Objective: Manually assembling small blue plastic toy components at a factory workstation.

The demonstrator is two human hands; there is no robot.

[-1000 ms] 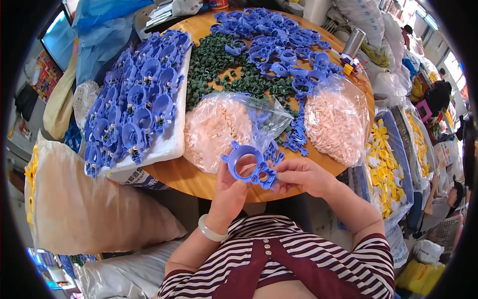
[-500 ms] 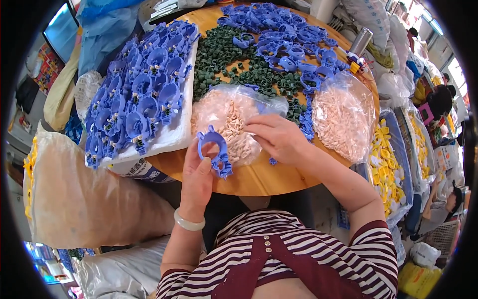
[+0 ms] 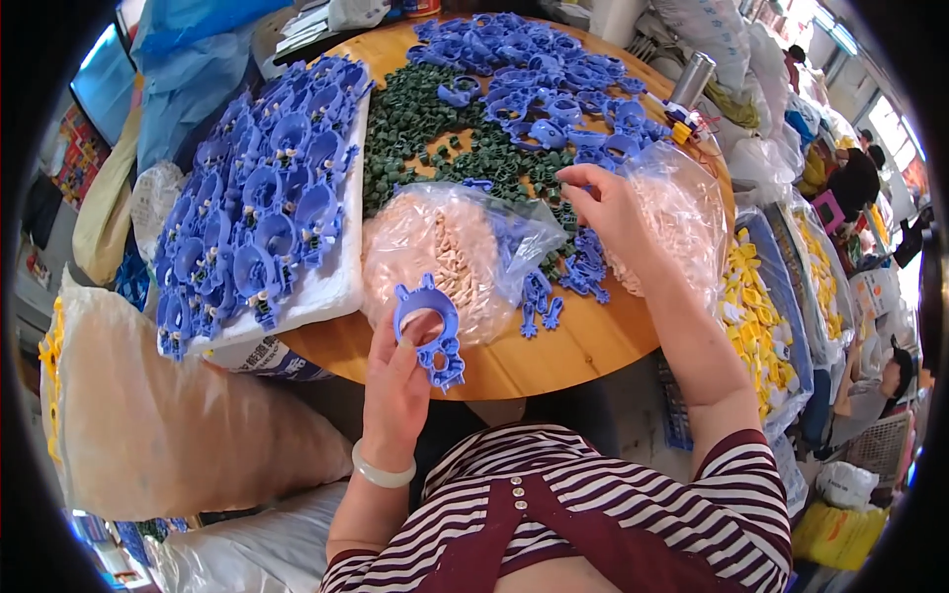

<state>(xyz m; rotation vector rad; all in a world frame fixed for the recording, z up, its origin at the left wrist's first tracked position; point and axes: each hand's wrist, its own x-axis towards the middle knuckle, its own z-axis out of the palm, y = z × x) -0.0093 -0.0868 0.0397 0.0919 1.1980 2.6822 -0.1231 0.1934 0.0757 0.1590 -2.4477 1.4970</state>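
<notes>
Round wooden table [image 3: 593, 341] in a crowded workroom, seen from above, bags and sacks packed around it. A white tray [image 3: 345, 277] overhangs the table's left edge, lined with rows of blue ring-shaped pieces [image 3: 259, 269]. Loose blue pieces [image 3: 563, 109] heap toward the far edge; small dark green parts [image 3: 499, 163] spread across the middle. Two clear bags of pale pink parts lie on the table, one [image 3: 430, 242] by the near edge, the other [image 3: 682, 212] by the right edge.

At the near edge, the left hand [image 3: 392, 385] pinches one blue ring piece [image 3: 436, 347], tilted. The right hand [image 3: 615, 212] reaches over the green parts, thumb and forefinger slightly apart, nothing visible between them. The step appears to be fetching a small part; taking a green one would call for a fine fingertip pinch.
</notes>
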